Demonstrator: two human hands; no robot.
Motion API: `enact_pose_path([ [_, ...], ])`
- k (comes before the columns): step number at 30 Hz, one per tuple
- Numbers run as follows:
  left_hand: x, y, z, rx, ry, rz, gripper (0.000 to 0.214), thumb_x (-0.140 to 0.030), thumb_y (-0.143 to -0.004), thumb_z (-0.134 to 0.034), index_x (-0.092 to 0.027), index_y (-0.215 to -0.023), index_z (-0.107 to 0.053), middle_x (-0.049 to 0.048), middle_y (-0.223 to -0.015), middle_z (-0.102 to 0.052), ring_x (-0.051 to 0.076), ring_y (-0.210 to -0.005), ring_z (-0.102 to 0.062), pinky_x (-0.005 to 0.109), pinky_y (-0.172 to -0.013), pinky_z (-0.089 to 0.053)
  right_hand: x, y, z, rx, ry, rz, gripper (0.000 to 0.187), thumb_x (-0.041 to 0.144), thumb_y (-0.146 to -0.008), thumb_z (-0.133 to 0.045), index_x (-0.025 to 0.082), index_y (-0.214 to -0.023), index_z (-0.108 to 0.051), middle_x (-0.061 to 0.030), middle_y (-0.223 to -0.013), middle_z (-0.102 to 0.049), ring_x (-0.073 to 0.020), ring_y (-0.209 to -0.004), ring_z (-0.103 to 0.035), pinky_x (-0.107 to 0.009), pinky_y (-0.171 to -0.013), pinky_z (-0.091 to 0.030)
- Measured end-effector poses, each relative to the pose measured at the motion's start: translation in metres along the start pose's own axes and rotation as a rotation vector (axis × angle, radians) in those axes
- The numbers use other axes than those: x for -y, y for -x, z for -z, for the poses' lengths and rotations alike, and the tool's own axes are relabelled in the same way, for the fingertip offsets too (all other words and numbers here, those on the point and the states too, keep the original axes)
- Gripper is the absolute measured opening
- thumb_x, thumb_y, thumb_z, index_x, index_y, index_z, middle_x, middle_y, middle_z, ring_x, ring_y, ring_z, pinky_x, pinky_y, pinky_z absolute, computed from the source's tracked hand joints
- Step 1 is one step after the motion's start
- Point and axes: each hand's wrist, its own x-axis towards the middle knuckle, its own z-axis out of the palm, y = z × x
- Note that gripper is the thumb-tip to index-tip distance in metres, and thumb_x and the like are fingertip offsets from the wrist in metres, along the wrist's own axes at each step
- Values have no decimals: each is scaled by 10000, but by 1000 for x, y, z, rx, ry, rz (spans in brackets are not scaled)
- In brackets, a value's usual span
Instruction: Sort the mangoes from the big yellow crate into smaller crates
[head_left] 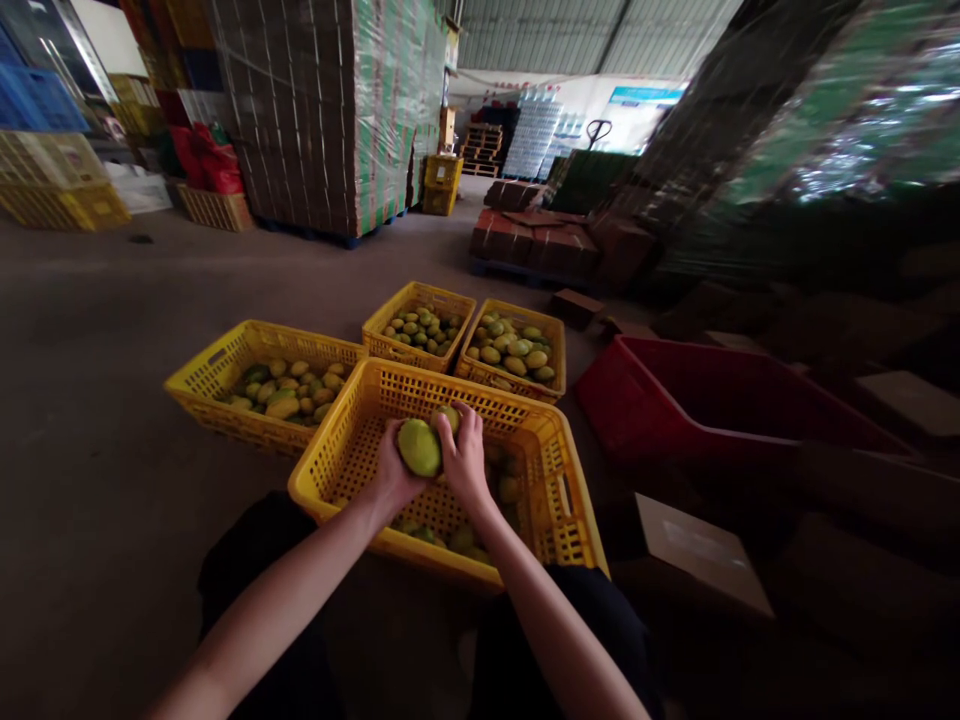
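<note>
My left hand (391, 472) is closed around a green mango (419, 447), held above the nearest yellow crate (352, 455). My right hand (464, 455) curls beside it, fingers wrapped on a second mango (448, 414) that only partly shows. Both hands touch each other over the crate. A few mangoes (461, 538) lie at the crate's near side, under my arms.
Three more yellow crates with mangoes stand behind: left (217, 375), middle (409, 300), right (551, 335). A red tub (660, 400) lies to the right, a cardboard box (701, 555) in front of it. Wrapped pallet stacks (330, 110) rise at the back.
</note>
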Motion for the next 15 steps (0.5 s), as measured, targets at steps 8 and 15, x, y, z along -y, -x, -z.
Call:
enact_pose_path([
  [8, -9, -2, 21, 148, -235, -152, 386, -500, -800, -570, -194, -1023, -641, 67, -980, -713, 260, -1092, -626, 339, -889, -527, 7, 19, -3, 311, 83, 218, 620, 572, -844, -540, 239, -1363, -486, -144, -1476, -374, -346, -1298, -379, -562, -1090, -329],
  [15, -11, 0, 52, 244, -277, -536, 577, -338, -722, -714, -297, -1276, -558, 8, -1312, -600, 224, -1281, -502, 310, -1087, -393, 6, 36, -18, 120, 79, 551, 698, 417, -750, -748, 232, -1356, -455, -170, -1415, -483, -344, -1292, -445, -555, -1041, -418],
])
